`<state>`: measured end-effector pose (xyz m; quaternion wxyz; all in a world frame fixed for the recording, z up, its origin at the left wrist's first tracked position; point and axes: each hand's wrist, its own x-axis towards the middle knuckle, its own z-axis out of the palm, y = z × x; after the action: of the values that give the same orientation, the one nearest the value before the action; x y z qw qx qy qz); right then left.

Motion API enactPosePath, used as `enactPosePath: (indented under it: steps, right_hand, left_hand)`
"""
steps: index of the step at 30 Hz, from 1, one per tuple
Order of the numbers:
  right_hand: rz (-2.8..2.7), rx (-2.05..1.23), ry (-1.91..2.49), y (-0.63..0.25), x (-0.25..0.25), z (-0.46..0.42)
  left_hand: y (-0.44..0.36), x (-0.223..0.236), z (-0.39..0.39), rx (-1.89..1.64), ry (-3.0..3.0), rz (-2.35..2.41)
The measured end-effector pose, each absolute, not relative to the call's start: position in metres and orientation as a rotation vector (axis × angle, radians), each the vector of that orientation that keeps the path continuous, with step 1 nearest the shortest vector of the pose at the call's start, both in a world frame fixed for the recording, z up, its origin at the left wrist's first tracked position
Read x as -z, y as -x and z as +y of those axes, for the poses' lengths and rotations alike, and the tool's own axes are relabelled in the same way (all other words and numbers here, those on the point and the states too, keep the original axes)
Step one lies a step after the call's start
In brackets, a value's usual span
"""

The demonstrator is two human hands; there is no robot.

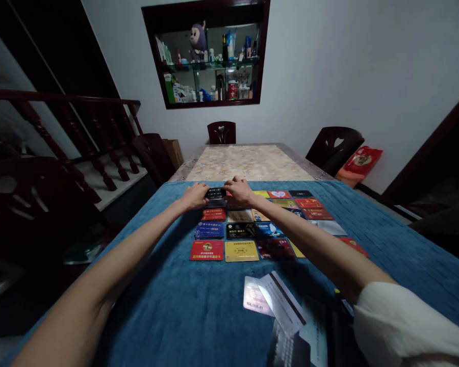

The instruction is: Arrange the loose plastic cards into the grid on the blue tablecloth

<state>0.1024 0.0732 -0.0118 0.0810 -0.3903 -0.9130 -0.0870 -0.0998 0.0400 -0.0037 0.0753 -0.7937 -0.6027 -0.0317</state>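
Both my arms reach forward over a blue cloth [176, 311] on the table. My left hand [195, 195] and my right hand [238, 189] each pinch an end of a black card [215, 193] at the far left of a grid of cards. Below it lie a red card [214, 214], a blue card [209, 230] and another red card [206, 250], with a yellow card [241, 251] beside that. My right forearm crosses over the grid's middle and hides some cards.
Loose cards [281, 300] lie near me at the cloth's front right. Beyond the cloth is a patterned tabletop [248, 162] with dark chairs [334, 145] around it. A stair railing [61, 137] stands on the left. A wall niche [210, 56] holds bottles and a toy.
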Motion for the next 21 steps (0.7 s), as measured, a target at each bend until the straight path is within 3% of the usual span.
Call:
enactPosePath:
  steps: [21]
  right_hand:
    - [-2.734, 0.119, 1.312, -0.082, 0.036, 0.123]
  left_hand:
    - [0.114, 0.031, 0.114, 0.149, 2.504, -1.956]
